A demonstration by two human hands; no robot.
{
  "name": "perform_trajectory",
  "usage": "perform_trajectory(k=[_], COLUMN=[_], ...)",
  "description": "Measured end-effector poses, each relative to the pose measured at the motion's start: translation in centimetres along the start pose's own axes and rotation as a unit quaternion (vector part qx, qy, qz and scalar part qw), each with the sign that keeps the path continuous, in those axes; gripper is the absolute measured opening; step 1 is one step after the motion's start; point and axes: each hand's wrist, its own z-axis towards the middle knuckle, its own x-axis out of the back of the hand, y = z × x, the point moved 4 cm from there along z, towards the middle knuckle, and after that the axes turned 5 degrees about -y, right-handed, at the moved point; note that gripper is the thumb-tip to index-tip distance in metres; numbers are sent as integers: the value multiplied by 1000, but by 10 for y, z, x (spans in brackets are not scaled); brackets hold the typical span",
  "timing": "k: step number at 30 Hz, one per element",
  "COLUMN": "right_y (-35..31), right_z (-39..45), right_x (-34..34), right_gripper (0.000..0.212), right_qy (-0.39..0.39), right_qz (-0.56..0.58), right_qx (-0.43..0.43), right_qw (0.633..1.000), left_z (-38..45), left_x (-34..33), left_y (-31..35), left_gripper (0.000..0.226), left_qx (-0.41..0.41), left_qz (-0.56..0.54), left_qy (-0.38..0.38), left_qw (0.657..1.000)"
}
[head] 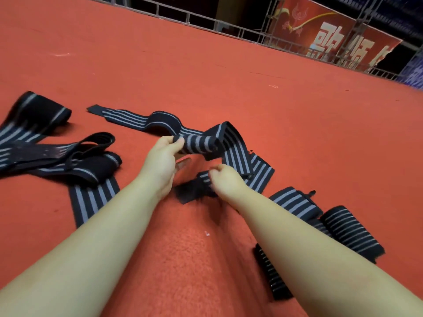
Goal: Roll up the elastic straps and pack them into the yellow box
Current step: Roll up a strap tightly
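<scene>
A wide red carpet floor (206, 65) fills the room, and at its far edge stand a metal railing (229, 26) and a red banner (332, 35) with white characters. The left hand (163, 156) pinches a raised fold of the striped elastic strap (199, 145), while the right hand (225, 179) has its grip closed around the strap's dark end, low over the floor. More straps (57, 156) lie loose on the left, and rolled ones (348, 229) lie on the right.
</scene>
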Motion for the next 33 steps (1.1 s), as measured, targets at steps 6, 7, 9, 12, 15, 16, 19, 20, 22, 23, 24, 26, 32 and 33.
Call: perform_trajectory(k=[6, 7, 9, 12, 15, 16, 19, 20, 22, 23, 24, 26, 32, 33], right_y=[-76, -85, -97, -107, -104, -99, -80, -72, -55, -46, -37, -21, 0, -1], right_z=[-60, -71, -90, -120, -148, -156, -174, -179, -188, -193, -197, -206, -225, -227], right_x=[-18, -17, -20, -36, -57, -65, -91, -100, -118, -127, -136, -155, -172, -171], right_gripper=[62, 45, 14, 12, 21, 22, 21, 19, 17, 15, 14, 8, 14, 14], right_qy=[-168, -157, -122, -119, -75, -50, 22, 42, 65, 65, 53, 0, -37, -40], right_qz=[548, 537, 511, 533, 524, 527, 545, 548, 550, 551, 555, 553, 550, 548], right_qx=[35, 44, 50, 66, 117, 124, 130, 126, 116, 106, 88, 24, -76, -80], right_qw=[819, 828, 849, 835, 840, 839, 828, 826, 824, 825, 825, 833, 831, 831], left_z=[-61, -74, -101, -142, -184, -199, -241, -250, -265, -271, -276, -284, -295, -296], left_x=[36, 43, 55, 70, 91, 99, 124, 134, 151, 158, 164, 172, 184, 184], left_y=[52, 60, 73, 84, 81, 76, 62, 58, 56, 57, 59, 64, 68, 67], left_gripper=[14, 12, 9, 8, 17, 19, 26, 27, 23, 23, 24, 21, 36, 48], left_qx=[-75, -83, -85, -39, 44, 76, 150, 154, 141, 129, 113, 75, 20, 9], left_qz=[86, 127, 174, 126, 103, 105, 116, 113, 89, 82, 82, 72, -44, -50], left_qy=[22, 35, 55, 50, 1, -24, -83, -76, -19, 15, 42, 69, 20, 8], left_qw=[993, 988, 980, 990, 994, 991, 978, 979, 986, 988, 989, 992, 999, 999])
